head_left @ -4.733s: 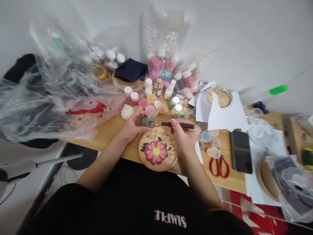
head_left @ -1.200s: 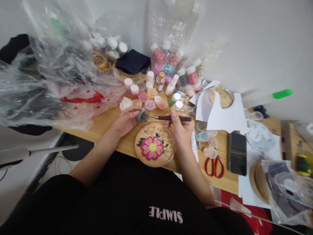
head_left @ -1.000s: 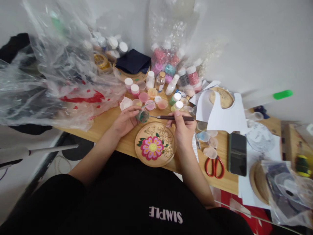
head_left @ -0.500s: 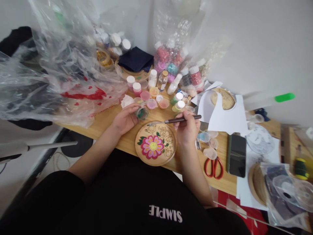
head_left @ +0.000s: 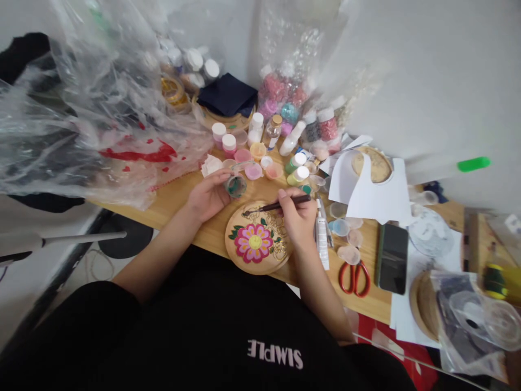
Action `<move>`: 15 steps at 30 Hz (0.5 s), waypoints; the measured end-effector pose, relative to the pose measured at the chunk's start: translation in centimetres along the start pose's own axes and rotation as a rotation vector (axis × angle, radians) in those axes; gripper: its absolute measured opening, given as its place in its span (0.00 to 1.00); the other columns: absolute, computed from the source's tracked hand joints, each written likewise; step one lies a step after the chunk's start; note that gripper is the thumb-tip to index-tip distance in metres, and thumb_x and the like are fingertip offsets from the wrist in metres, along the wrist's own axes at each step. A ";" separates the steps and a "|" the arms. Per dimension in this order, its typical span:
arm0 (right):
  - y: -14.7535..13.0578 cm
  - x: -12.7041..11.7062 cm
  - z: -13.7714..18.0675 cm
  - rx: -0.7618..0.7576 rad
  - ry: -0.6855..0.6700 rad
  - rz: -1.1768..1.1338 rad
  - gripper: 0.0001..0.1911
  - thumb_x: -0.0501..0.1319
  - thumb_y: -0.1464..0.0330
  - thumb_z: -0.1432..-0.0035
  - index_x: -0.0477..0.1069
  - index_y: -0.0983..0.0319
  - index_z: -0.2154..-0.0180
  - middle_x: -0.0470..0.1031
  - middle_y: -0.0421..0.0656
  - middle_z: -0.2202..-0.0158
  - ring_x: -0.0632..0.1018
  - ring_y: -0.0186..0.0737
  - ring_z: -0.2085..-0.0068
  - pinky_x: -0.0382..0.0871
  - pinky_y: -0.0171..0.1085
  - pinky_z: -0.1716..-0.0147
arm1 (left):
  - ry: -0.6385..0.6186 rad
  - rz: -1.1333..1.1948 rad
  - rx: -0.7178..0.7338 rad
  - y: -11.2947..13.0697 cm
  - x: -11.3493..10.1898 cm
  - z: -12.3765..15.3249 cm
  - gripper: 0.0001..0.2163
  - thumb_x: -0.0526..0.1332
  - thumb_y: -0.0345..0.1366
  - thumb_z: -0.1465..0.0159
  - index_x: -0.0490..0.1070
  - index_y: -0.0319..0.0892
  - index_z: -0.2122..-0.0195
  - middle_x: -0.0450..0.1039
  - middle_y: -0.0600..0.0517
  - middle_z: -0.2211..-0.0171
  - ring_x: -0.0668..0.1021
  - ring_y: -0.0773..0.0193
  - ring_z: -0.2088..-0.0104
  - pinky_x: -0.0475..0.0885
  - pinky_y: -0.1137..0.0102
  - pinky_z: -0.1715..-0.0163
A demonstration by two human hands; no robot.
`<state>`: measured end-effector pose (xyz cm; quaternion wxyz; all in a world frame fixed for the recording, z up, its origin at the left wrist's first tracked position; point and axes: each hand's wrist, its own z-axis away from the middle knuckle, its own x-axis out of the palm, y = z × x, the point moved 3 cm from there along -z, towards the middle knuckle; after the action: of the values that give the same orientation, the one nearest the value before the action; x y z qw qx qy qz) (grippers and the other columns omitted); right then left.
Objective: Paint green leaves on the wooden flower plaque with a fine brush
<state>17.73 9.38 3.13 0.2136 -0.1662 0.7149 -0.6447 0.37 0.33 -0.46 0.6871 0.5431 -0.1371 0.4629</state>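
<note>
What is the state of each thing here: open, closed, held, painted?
paint pot, open, held by left hand
paintbrush, gripped by right hand, tip over wooden disc
wooden disc, partly painted
scissors, closed
phone, screen dark

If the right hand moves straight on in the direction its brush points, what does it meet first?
Most likely the wooden disc: the brush in the right hand points left, tip at the disc's upper rim. Passing above it, it would meet the left hand holding the paint pot. Depth is unclear.
</note>
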 end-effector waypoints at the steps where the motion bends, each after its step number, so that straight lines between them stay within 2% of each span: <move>1: 0.0 0.0 0.0 -0.004 -0.008 0.016 0.18 0.63 0.58 0.42 0.72 0.59 0.80 0.69 0.36 0.83 0.66 0.29 0.80 0.64 0.34 0.76 | -0.004 -0.002 -0.002 0.0 0.0 0.0 0.09 0.60 0.26 0.36 0.77 0.41 0.72 0.81 0.56 0.71 0.79 0.69 0.73 0.74 0.75 0.74; 7: -0.5 0.0 0.2 -0.048 -0.058 0.069 0.18 0.62 0.57 0.41 0.72 0.59 0.79 0.70 0.36 0.82 0.68 0.30 0.80 0.65 0.35 0.75 | -0.014 -0.017 0.024 -0.1 -0.1 -0.1 0.08 0.62 0.27 0.37 0.77 0.42 0.71 0.80 0.56 0.71 0.79 0.68 0.72 0.74 0.75 0.73; 15: -1.1 0.0 0.5 -0.144 -0.074 0.106 0.19 0.61 0.58 0.38 0.72 0.59 0.78 0.69 0.36 0.82 0.68 0.30 0.79 0.65 0.35 0.75 | -0.004 0.003 0.009 -0.1 0.0 0.0 0.11 0.58 0.24 0.37 0.78 0.41 0.70 0.80 0.56 0.72 0.79 0.69 0.72 0.75 0.74 0.73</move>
<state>17.97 8.82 4.15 0.2611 -0.1670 0.7589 -0.5727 0.45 0.36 -0.51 0.6835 0.5469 -0.1373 0.4635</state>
